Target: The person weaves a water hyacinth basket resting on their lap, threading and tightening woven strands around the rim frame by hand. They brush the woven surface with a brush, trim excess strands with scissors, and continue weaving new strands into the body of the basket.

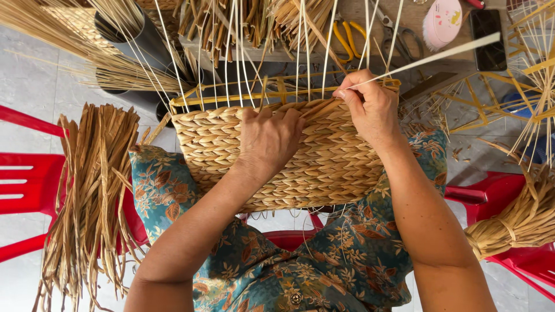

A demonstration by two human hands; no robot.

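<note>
A half-woven basket [324, 167] of tan plaited straw rests on my lap, its yellow wire frame [231, 98] and pale upright stakes [237, 52] rising from the top edge. My left hand [269, 138] presses flat on the woven wall near the upper rim, fingers hooked over the edge. My right hand [370, 107] pinches a pale flat strand [428, 59] at the rim's right end; the strand runs up and to the right.
A bundle of dried straw [92, 196] lies over a red plastic stool [26, 185] at left. Another tied bundle [520, 219] sits on a red stool at right. Yellow-handled pliers [347, 37], scissors, a pink round case [442, 23] and a phone [488, 37] lie beyond the basket.
</note>
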